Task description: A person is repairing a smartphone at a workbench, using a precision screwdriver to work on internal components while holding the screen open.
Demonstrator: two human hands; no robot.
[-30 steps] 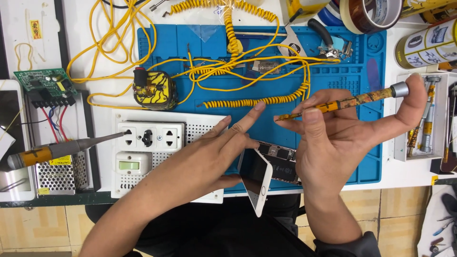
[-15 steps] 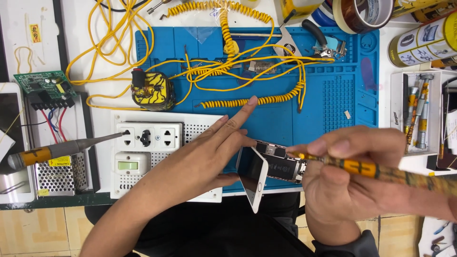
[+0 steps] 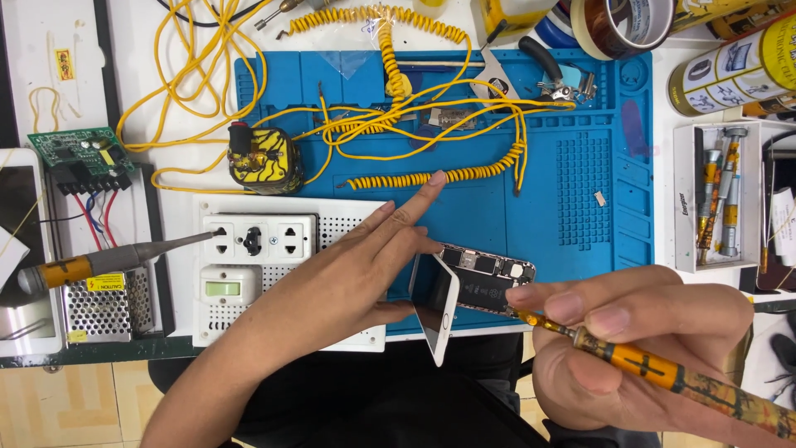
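An opened smartphone lies at the near edge of the blue work mat, its screen panel lifted up on edge. My left hand steadies the phone and lifted screen from the left, index finger stretched out over the mat. My right hand grips a yellow patterned screwdriver like a pen, its tip resting on the phone's exposed insides near the right side.
Yellow coiled and straight cables sprawl over the mat's far half. A white socket panel, a soldering iron, a green circuit board, a tray of screwdrivers, tape rolls and pliers surround the mat.
My right hand has swung the screwdriver from level above the mat down to the phone, its tip now on the internals. My left hand stays at the lifted screen.
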